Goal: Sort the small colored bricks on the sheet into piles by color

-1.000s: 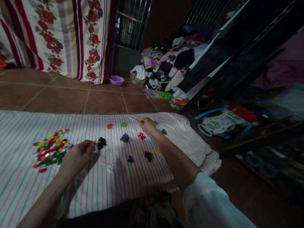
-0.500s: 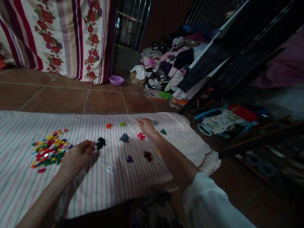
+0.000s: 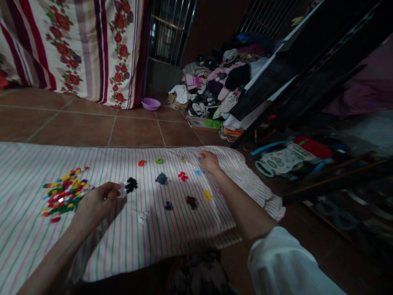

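Note:
My left hand [image 3: 96, 200] hovers over the cloth with thumb and fingertips pinched together, just left of a black pile of small pieces [image 3: 131, 185]; whatever it may hold is too small to make out. Behind that hand lies a big mixed heap of small coloured pieces [image 3: 66, 192]. My right hand [image 3: 210, 160] reaches to the far right, fingertips closed at the small greyish pieces, which it partly covers. Around it are light blue pieces [image 3: 198, 173], red pieces [image 3: 183, 176], beige pieces [image 3: 182, 159] and yellow pieces [image 3: 207, 195].
Other sorted piles are dark grey [image 3: 161, 178], brown [image 3: 192, 202], purple [image 3: 168, 205], white [image 3: 143, 217], orange [image 3: 141, 162] and lime green [image 3: 159, 160]. All sit on a striped cloth [image 3: 123, 246]. Beyond are a purple basin [image 3: 151, 104] and heaped clothes [image 3: 227, 78].
My right hand has moved right from the beige pieces to the greyish ones, uncovering the beige, light blue and yellow piles. My left hand has drawn back slightly from the black pile.

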The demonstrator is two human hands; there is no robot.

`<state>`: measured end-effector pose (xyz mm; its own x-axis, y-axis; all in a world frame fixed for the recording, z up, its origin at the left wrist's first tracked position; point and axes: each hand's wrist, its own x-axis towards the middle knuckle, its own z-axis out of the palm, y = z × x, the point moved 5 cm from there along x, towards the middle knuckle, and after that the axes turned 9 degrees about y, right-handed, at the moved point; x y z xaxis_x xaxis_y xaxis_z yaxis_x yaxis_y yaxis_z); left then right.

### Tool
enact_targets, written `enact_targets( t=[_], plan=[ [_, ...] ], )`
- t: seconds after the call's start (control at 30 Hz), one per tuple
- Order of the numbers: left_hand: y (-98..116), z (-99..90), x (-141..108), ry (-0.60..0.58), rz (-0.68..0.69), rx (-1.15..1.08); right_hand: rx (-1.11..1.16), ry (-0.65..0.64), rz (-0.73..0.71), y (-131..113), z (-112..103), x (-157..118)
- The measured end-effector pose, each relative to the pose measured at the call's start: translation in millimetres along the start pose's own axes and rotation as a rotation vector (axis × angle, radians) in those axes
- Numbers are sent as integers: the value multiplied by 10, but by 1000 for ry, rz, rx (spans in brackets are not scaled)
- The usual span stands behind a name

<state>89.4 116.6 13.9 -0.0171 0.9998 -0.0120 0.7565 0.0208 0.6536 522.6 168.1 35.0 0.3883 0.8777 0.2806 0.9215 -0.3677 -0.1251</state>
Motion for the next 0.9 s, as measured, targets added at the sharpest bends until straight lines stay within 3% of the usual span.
enact_targets(
  t=[0.13, 0.37, 0.53, 0.9],
  plan=[
    [-20, 32, -10, -32, -51, -6, -39, -83, 27, 168, 99, 23],
    [59, 18, -9, -5, -58, 11, -63, -111, -26, 77, 258, 64],
    [67, 27, -10, -41, -69, 2, -85, -102, -111, 40, 282, 44],
    [38, 26, -11, -64, -85, -5, 21, -123, -125, 16, 259, 76]
  ],
)
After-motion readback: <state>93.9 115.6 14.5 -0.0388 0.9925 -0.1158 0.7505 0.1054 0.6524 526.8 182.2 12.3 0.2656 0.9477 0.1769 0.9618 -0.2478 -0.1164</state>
